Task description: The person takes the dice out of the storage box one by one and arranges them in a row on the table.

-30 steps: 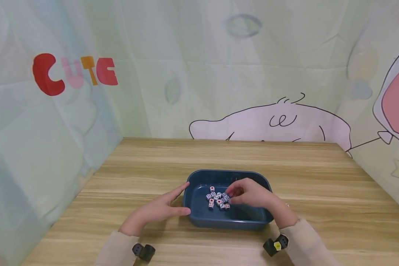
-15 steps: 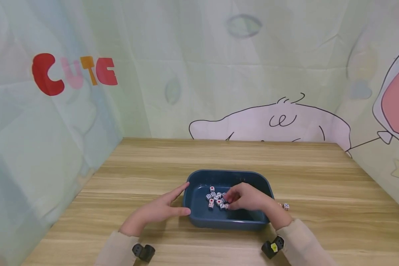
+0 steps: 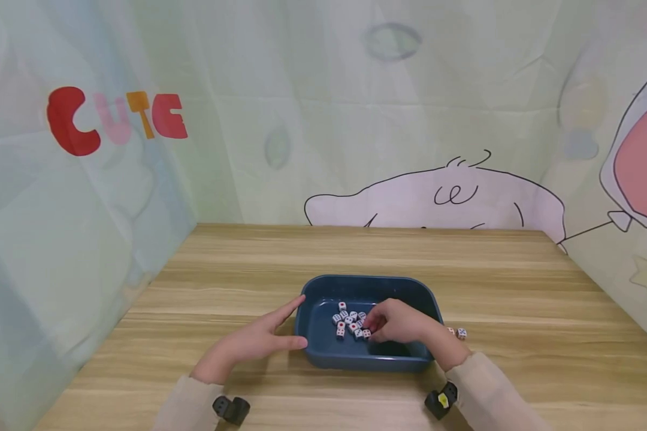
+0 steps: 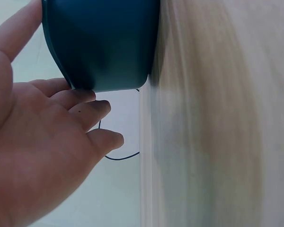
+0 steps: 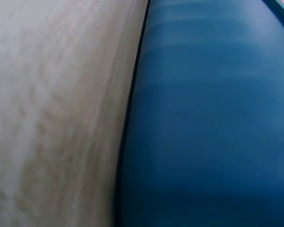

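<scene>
A dark blue rectangular tray [image 3: 366, 362] stands on the wooden table, with several white dice [image 3: 341, 330] clustered on its floor left of centre. My left hand [image 3: 250, 341] rests against the tray's left end, thumb and fingers spread along the rim; the left wrist view shows this hand [image 4: 52, 137] with its palm facing the tray wall [image 4: 104, 42]. Inside the tray is my right hand [image 3: 401, 321], its curved fingers and thumb down at the right side of the dice cluster. Whether a die is between the fingertips I cannot tell. The right wrist view has only the tray's outer wall [image 5: 208, 118] and table.
Right of the tray, partly behind the right forearm, a couple of dice [image 3: 461, 333] lie on the wooden table [image 3: 237, 263]. A printed curtain [image 3: 248, 149] closes off the back and sides. Each wrist wears a small black camera [image 3: 441, 400].
My right hand has come down slightly and toward the near side of the dice cluster. Its forearm shifted left, uncovering the dice right of the tray. The left hand stays at the rim.
</scene>
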The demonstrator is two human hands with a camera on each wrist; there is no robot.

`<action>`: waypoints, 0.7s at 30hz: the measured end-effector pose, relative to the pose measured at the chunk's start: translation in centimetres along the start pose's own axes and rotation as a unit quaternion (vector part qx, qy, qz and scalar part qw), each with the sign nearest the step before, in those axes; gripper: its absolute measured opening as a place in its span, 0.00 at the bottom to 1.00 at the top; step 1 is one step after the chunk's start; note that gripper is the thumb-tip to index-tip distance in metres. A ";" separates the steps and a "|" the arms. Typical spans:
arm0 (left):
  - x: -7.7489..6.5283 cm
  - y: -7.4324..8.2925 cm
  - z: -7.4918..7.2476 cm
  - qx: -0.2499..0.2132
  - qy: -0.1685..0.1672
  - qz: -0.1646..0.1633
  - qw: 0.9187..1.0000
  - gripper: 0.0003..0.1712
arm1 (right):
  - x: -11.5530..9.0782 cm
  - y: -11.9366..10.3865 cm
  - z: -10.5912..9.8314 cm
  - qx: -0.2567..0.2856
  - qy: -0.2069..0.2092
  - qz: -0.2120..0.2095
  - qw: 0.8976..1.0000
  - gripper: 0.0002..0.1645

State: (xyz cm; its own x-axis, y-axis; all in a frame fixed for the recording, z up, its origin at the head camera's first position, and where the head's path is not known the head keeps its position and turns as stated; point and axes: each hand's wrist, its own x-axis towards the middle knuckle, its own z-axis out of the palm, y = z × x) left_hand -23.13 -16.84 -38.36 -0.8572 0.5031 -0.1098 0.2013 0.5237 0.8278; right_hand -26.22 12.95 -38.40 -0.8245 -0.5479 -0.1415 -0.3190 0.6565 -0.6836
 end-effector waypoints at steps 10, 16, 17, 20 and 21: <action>0.0 -0.1 0.0 -0.003 0.003 -0.001 1.000 0.49 | 0.5 -0.1 0.3 -0.021 0.002 0.017 1.000 0.06; 0.1 -0.1 0.0 -0.005 -0.001 0.002 1.000 0.49 | 0.5 0.0 0.5 -0.019 0.008 0.033 0.999 0.06; 0.1 -0.1 0.0 -0.004 -0.001 0.002 1.000 0.49 | 0.5 0.0 0.6 -0.018 0.009 0.034 0.999 0.06; 0.0 -0.1 0.0 -0.004 -0.001 0.001 1.000 0.49 | 0.4 0.0 0.6 -0.020 0.011 0.035 0.999 0.05; 0.0 -0.1 0.0 -0.004 -0.001 -0.001 1.000 0.50 | 0.4 0.0 0.6 -0.021 0.011 0.034 0.999 0.05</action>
State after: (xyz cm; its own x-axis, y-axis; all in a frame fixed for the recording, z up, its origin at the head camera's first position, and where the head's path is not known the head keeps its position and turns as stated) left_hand -23.16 -16.86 -38.43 -0.8569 0.5032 -0.1121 0.1956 0.5186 0.8323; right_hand -26.28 12.40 -38.84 -0.8549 -0.4903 -0.1698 -0.2811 0.7128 -0.6425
